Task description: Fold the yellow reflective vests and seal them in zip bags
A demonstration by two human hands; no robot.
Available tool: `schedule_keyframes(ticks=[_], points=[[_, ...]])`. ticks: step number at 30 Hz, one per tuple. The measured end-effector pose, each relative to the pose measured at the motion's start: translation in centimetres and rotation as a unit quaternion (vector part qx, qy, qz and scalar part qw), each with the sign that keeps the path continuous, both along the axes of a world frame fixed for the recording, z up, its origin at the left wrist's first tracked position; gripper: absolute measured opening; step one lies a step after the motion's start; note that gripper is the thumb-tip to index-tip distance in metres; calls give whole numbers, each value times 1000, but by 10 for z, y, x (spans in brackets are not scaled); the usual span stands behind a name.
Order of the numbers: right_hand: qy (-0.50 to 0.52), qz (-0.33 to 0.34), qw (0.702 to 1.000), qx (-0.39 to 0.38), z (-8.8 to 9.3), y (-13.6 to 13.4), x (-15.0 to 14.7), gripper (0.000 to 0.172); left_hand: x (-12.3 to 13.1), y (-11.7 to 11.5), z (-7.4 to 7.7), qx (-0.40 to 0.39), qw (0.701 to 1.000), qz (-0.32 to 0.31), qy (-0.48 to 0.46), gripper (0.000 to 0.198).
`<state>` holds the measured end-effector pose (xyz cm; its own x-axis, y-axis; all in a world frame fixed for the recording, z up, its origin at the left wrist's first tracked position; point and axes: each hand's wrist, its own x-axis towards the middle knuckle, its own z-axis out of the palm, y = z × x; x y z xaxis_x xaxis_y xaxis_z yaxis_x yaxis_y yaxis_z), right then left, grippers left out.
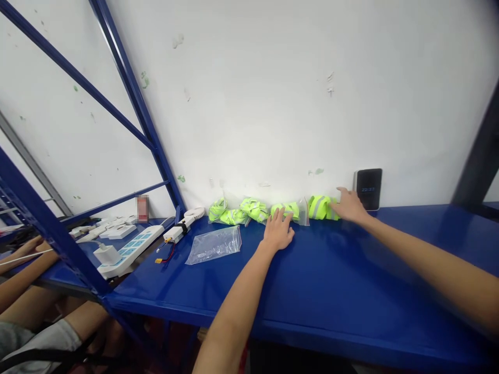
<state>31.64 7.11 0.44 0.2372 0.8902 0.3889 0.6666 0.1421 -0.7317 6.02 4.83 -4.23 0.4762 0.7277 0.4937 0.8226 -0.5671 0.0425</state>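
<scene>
Bundles of neon-yellow fabric with grey reflective stripes line the wall at the back of the blue table. My left hand [278,230] lies with fingers spread at the front of a bagged yellow bundle [290,209], its fingertips over the lower edge. At the right end of the row is a loosely rolled yellow reflective strip [320,207]. My right hand [350,205] reaches to that roll's right edge, thumb and fingers apart; whether it touches the roll I cannot tell. Further left sit more yellow bundles [254,209] in clear bags. A flat clear zip bag [215,244] lies left of my left hand.
A dark-screened clock device [368,189] leans by the wall beside my right hand. On the left are a small white fan [194,213], a wired battery pack [178,231], a power strip [134,250] and a blue rack post [58,234]. Another person's arms [33,265] rest beyond it.
</scene>
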Motion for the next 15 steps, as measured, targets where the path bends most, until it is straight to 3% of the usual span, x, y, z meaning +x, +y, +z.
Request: schedule_keyframes(ticks=[3, 5, 8, 12, 15], points=[[-86, -1, 994, 67, -3, -12, -14, 55, 1, 13, -1, -55, 998, -1, -10, 62], [-137, 57, 982, 117, -7, -26, -22, 43, 0, 15, 0, -78, 997, -5, -11, 68], [-184, 148, 961, 143, -19, -47, -31, 30, -2, 8, 2, -36, 999, 3, -12, 71], [-187, 205, 960, 47, -34, -65, -39, 23, -1, -9, 4, 28, 998, 47, -7, 68], [-139, 210, 968, -17, -37, -64, -44, 32, 0, -16, 4, 31, 997, 70, -8, 63]])
